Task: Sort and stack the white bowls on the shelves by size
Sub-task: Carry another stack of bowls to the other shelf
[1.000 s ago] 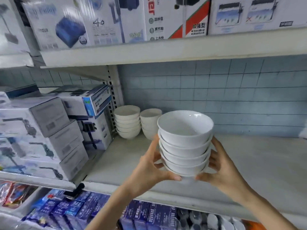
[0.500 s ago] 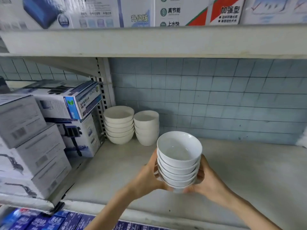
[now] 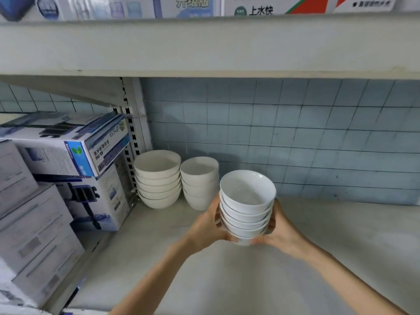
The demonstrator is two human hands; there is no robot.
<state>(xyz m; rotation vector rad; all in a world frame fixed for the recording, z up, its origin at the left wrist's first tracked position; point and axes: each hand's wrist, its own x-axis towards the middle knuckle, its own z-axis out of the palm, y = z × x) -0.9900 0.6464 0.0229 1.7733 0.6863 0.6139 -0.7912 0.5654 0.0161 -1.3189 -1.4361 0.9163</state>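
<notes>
Blue-tiled wall (image 3: 295, 137) behind. Curled left hand (image 3: 208, 226) and right hand (image 3: 285, 234) grip the bowl stack (image 3: 246, 210); wider stack (image 3: 158, 181) at ten o'clock.

Soft, cool light is coming from the front, leaving the tiled wall (image 3: 295, 137) in the middle of the frame dimmer beneath the upper shelf (image 3: 204, 46). A small glint is showing at the top of the stack of bowls (image 3: 246, 201). Boxes (image 3: 34, 223) at the left edge are smearing with blur, and straight lines are bowing toward the corners.
</notes>
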